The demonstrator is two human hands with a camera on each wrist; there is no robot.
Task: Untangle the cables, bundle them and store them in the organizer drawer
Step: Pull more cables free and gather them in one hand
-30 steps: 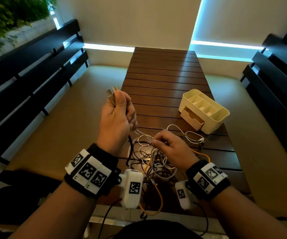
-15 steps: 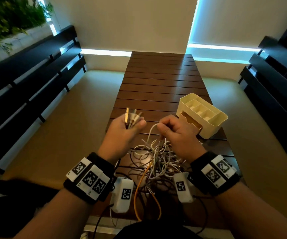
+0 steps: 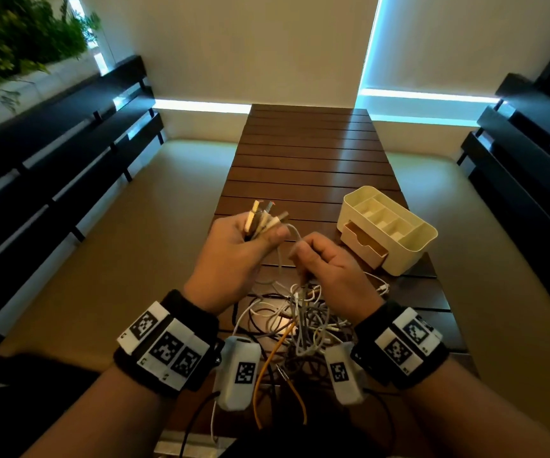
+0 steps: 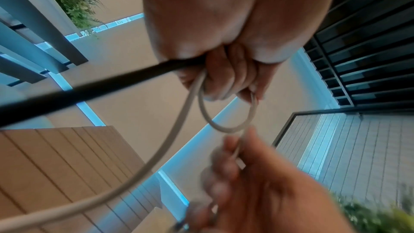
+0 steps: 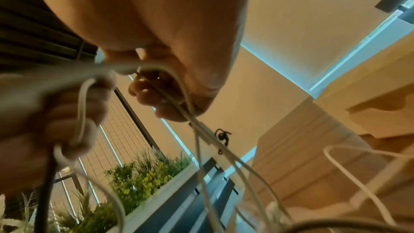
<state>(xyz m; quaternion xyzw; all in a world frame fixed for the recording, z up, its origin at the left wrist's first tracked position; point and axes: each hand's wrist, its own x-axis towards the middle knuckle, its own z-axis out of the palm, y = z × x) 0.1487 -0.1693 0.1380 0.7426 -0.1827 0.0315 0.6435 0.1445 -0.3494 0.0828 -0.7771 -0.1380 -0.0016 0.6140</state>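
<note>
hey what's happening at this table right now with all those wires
A person is sorting a tangle of cables on a slatted wooden table. The left hand grips a bunch of cable ends held upright, while the right hand pinches a white cable running between the two hands. Most cables lie knotted near the table edge. The cream organizer sits to the right, its drawer pulled partly open, nothing stored yet.

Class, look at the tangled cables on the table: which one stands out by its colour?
The orange cable, running from the pile's near side toward the table edge. The others are white, grey or black.
</note>
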